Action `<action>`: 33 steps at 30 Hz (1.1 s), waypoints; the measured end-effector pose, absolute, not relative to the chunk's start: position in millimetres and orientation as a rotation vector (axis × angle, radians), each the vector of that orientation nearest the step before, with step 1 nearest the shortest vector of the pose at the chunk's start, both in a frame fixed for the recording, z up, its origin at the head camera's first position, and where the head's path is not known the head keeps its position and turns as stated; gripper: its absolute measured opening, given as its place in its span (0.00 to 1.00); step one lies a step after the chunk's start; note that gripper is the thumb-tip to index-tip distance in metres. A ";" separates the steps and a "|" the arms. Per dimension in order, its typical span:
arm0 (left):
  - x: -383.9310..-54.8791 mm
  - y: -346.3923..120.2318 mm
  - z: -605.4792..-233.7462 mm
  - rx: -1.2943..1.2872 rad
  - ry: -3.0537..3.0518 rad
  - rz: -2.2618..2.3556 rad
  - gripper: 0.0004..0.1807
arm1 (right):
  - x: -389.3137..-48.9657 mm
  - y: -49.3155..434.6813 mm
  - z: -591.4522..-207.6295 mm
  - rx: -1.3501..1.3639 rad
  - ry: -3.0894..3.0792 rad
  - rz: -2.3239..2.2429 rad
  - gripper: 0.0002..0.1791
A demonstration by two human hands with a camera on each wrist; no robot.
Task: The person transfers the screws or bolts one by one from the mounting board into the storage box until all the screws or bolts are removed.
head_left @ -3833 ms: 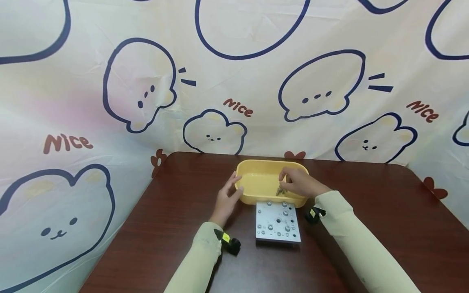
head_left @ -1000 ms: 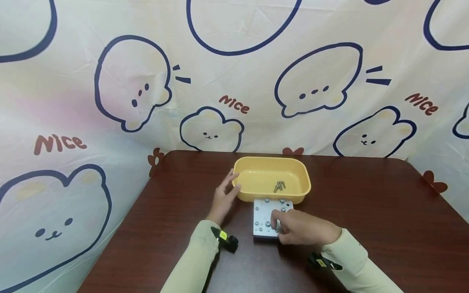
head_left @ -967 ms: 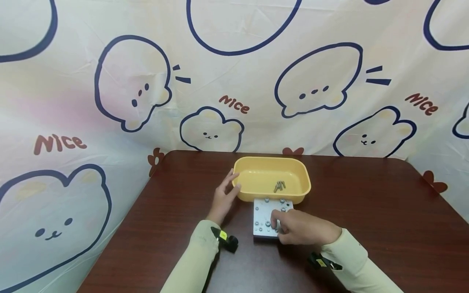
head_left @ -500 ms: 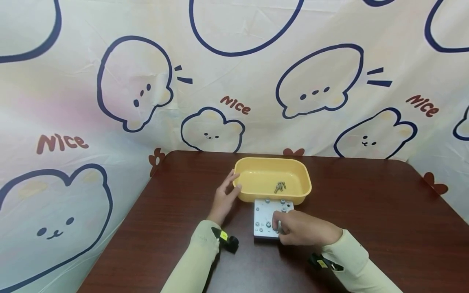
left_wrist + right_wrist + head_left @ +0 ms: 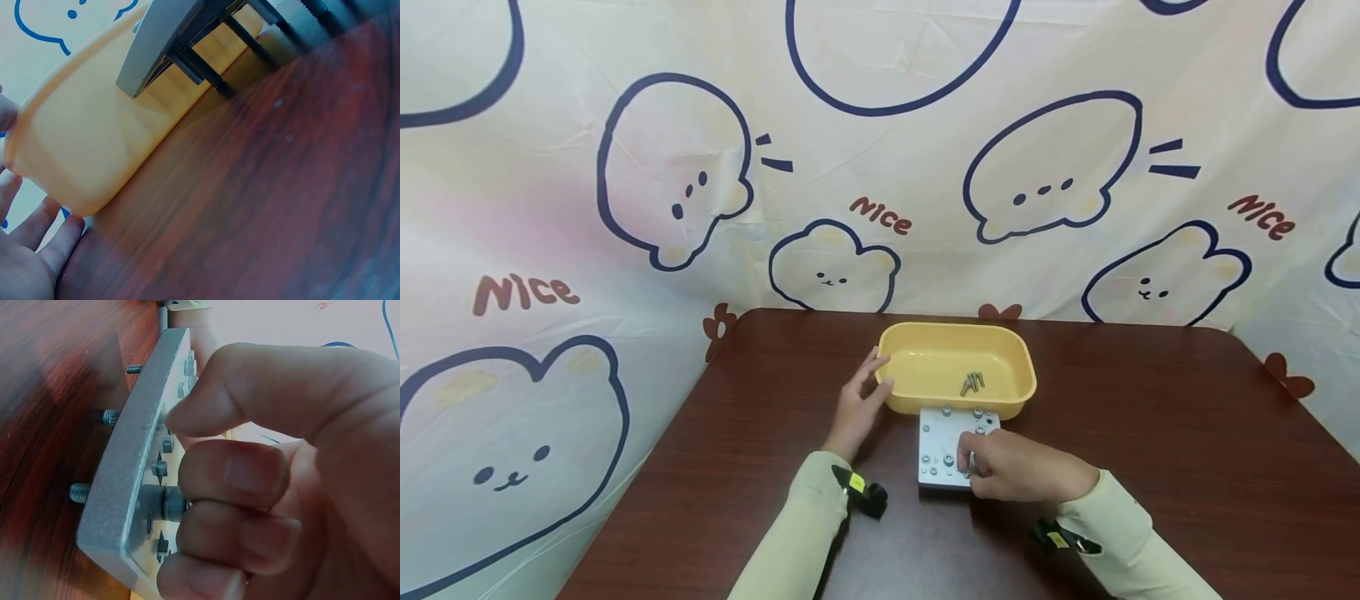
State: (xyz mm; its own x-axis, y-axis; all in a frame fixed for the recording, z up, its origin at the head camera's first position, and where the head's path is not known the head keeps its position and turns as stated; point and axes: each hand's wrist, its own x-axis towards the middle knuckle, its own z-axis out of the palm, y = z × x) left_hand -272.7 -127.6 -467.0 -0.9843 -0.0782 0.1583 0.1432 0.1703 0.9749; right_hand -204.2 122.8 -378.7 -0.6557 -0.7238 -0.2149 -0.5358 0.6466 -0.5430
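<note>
A pale metal plate [image 5: 934, 442] studded with several screws stands in front of a yellow plastic bin [image 5: 955, 400]. My right hand [image 5: 1022, 468] is over the plate's near right part, thumb and index finger pinching a small screw whose head is mostly hidden by the fingers. In the right wrist view the other fingers are curled beside the screw heads, and threaded ends [image 5: 111, 417] stick out under the plate [image 5: 119, 475]. My left hand [image 5: 853, 412] rests with spread fingers against the bin's left end, one finger at the rim. Several loose screws [image 5: 972, 382] lie in the bin.
All this stands on a dark brown wooden table [image 5: 760, 433]. A light cloth with cartoon drawings [image 5: 835, 167] hangs behind and along the sides. In the left wrist view, the plate sits raised on long threaded screws [image 5: 206, 69] in front of the bin.
From 3.8 seconds ago, my right hand has come out of the bin toward me, down to the plate. Over the last second it hardly moves. My left hand stays at the bin.
</note>
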 end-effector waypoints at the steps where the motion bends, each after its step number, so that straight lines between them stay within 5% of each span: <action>1: -272.9 -127.6 -467.0 -0.060 -2.268 -1.917 0.22 | -204.2 122.8 -378.8 -0.995 2.452 -0.618 0.09; 33: -275.3 -127.0 -470.8 -0.085 -2.247 -1.912 0.22 | -207.1 122.9 -383.2 -1.015 2.486 -0.628 0.06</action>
State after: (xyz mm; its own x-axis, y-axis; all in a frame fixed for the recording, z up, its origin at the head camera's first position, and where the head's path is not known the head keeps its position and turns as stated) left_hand -275.3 -127.0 -470.8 -0.9804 -0.0790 0.1806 0.1657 0.1664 0.9720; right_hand -207.1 122.9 -383.2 -0.6659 -0.7249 -0.1763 -0.5541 0.6388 -0.5338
